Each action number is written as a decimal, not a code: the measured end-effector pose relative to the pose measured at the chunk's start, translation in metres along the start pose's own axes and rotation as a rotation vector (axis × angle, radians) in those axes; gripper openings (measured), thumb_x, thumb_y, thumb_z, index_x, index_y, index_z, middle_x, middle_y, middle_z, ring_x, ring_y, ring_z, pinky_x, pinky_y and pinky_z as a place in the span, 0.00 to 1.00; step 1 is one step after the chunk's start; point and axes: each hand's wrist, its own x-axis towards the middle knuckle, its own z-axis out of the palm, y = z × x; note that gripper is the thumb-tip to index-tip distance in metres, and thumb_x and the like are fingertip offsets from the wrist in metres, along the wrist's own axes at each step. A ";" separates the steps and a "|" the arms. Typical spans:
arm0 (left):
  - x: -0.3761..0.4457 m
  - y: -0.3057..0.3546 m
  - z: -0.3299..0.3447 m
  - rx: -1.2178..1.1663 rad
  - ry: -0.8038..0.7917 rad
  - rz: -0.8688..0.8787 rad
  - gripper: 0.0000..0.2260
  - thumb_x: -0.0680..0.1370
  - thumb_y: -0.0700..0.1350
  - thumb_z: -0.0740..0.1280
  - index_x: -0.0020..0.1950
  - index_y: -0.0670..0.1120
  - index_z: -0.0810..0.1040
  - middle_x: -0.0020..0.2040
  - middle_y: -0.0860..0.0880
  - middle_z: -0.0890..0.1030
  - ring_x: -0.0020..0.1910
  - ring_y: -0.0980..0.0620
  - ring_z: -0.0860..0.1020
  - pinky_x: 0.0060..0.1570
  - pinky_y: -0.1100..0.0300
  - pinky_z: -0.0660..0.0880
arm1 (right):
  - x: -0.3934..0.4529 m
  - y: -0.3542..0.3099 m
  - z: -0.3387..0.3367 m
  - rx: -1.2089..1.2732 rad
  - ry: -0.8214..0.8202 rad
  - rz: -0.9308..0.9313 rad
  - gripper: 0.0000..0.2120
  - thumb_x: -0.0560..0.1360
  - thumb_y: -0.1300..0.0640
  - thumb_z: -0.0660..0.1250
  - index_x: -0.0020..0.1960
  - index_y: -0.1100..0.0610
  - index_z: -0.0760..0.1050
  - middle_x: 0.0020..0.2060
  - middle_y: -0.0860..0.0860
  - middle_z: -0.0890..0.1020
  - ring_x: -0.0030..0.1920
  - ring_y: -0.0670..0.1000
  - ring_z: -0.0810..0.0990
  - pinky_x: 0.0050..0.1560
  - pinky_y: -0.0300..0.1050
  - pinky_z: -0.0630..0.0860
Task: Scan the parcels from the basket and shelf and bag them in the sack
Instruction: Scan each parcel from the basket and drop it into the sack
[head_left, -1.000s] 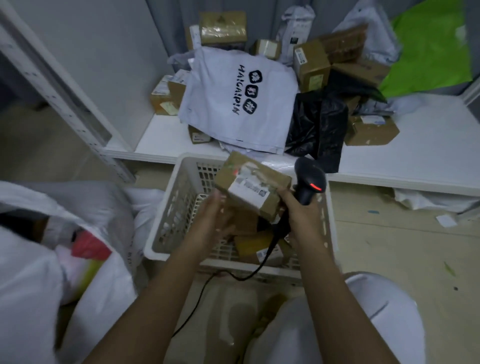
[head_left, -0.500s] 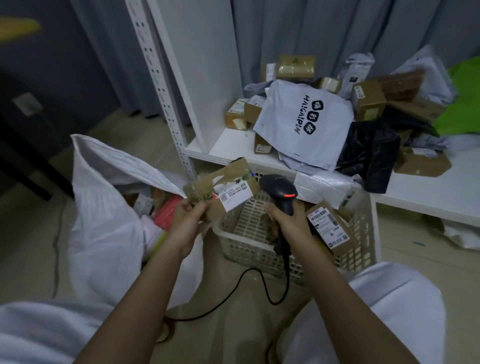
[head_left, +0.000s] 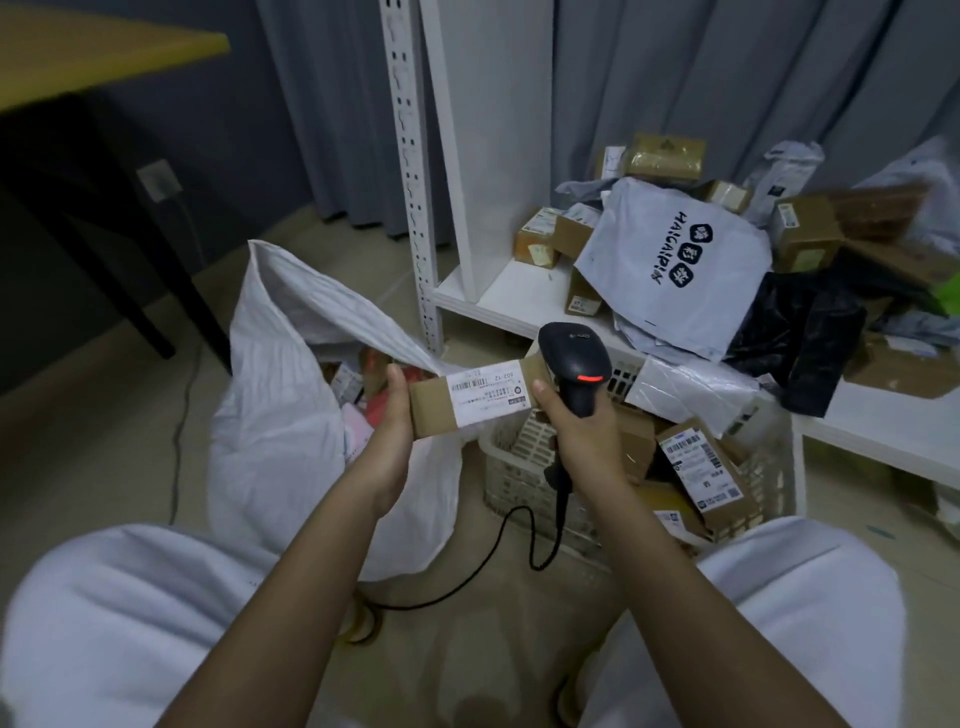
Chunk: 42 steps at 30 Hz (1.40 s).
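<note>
Now left hand (head_left: 387, 441) grips parcel (head_left: 470, 397); right hand (head_left: 579, 434), apparently clenched, holds scanner (head_left: 574, 364).

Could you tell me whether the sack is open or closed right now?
Open: the sack has its mouth gaping, with parcels visible inside.

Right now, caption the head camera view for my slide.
Left hand holds a labelled cardboard parcel beside the open white sack; right hand grips the barcode scanner above the parcel basket.

One scanner (head_left: 574, 358), one sack (head_left: 280, 415), one basket (head_left: 519, 483).
</note>
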 end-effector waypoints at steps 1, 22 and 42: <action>-0.001 -0.002 0.000 0.024 0.014 0.046 0.36 0.62 0.82 0.49 0.63 0.69 0.73 0.71 0.55 0.71 0.72 0.53 0.66 0.74 0.44 0.56 | -0.002 0.001 0.004 0.012 0.011 0.012 0.16 0.74 0.53 0.72 0.60 0.52 0.75 0.49 0.47 0.82 0.49 0.43 0.80 0.40 0.30 0.73; 0.033 -0.015 -0.047 0.584 0.334 0.438 0.26 0.68 0.46 0.77 0.63 0.50 0.72 0.63 0.44 0.70 0.63 0.44 0.70 0.64 0.46 0.71 | -0.018 -0.018 0.014 -0.337 -0.401 0.199 0.18 0.69 0.49 0.76 0.55 0.55 0.77 0.40 0.52 0.79 0.31 0.47 0.76 0.33 0.42 0.73; 0.038 -0.024 -0.059 0.624 0.427 0.469 0.27 0.70 0.48 0.76 0.66 0.50 0.71 0.66 0.45 0.69 0.67 0.44 0.65 0.61 0.55 0.68 | -0.020 -0.014 0.031 -0.288 -0.349 0.295 0.13 0.69 0.54 0.77 0.44 0.60 0.76 0.28 0.55 0.74 0.23 0.48 0.71 0.25 0.39 0.69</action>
